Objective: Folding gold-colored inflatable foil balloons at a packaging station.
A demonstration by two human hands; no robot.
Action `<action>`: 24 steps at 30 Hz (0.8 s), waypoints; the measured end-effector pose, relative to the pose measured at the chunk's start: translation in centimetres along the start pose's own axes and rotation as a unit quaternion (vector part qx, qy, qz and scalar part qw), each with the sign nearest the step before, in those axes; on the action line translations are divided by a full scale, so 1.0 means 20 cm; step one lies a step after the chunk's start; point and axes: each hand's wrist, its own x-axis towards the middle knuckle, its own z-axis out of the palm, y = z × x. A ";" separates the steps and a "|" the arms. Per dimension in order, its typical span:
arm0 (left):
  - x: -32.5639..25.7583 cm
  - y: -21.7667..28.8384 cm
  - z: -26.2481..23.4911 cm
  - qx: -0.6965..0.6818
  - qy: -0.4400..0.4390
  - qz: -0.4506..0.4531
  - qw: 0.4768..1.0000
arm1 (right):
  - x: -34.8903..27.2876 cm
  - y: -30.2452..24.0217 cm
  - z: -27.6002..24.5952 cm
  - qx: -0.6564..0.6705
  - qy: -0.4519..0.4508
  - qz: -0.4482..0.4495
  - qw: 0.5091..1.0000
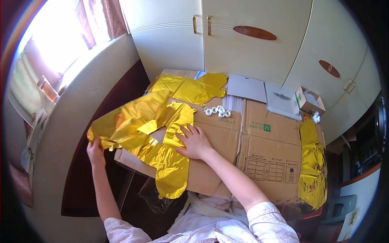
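A large, flat gold foil balloon [172,160] lies creased across the left part of the cardboard, one lobe hanging over the near edge. My left hand [96,150] pinches its left edge and holds that part raised off the surface. With fingers spread, my right hand [196,142] rests on the balloon's right side, pressing it against the cardboard. Behind it lies another flat gold foil balloon [186,89]. A long, crumpled gold foil balloon [312,162] stretches along the right edge.
The cardboard [267,141] covers the work surface. Several small white rolls [221,114] sit beyond my right hand, near a bundle of thin white sticks [233,104]. A grey flat panel [247,88] and an open small box [310,100] stand before the cream cabinets [259,52].
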 end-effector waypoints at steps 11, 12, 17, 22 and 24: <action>0.79 0.76 -1.13 0.173 0.304 0.194 0.917 | 0.01 -0.05 0.01 0.035 0.017 -0.015 0.999; 0.83 0.86 -1.15 0.206 0.339 0.238 0.887 | 0.00 -0.05 0.02 0.033 0.015 -0.014 0.999; 0.83 1.23 -0.81 0.411 0.384 0.339 0.754 | -0.02 0.02 0.02 0.024 0.004 0.008 1.000; 0.77 1.52 -0.39 0.373 0.352 0.386 0.767 | -0.02 0.01 0.00 0.029 -0.007 0.012 0.999; 0.72 1.64 -0.25 0.300 0.278 0.407 0.817 | -0.01 -0.01 0.02 0.047 0.006 0.002 0.999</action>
